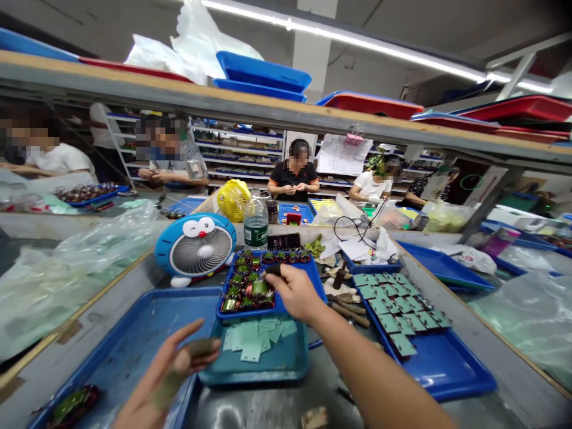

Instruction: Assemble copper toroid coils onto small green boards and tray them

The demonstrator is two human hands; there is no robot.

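Note:
My right hand (298,293) reaches over a blue tray (316,280), its fingers bent together at a green-and-copper wound coil (259,288). A dark cover sits on one fingertip, and the thumb side is partly hidden. Several similar coils stand in rows in that tray. My left hand (172,363), a little blurred, hovers between the large blue tray and the teal tray with its fingers apart and nothing in them; it wears dark finger covers too. Pale green square sheets (252,338) lie loosely in the teal tray (286,370), just below the coil tray.
On the right, a blue tray (465,369) carries rows of pieces topped with pale green squares (404,307). One coil (74,405) lies in the large left tray (134,333). A blue fan (196,247) and a plastic bottle (256,229) stand behind. Co-workers sit opposite.

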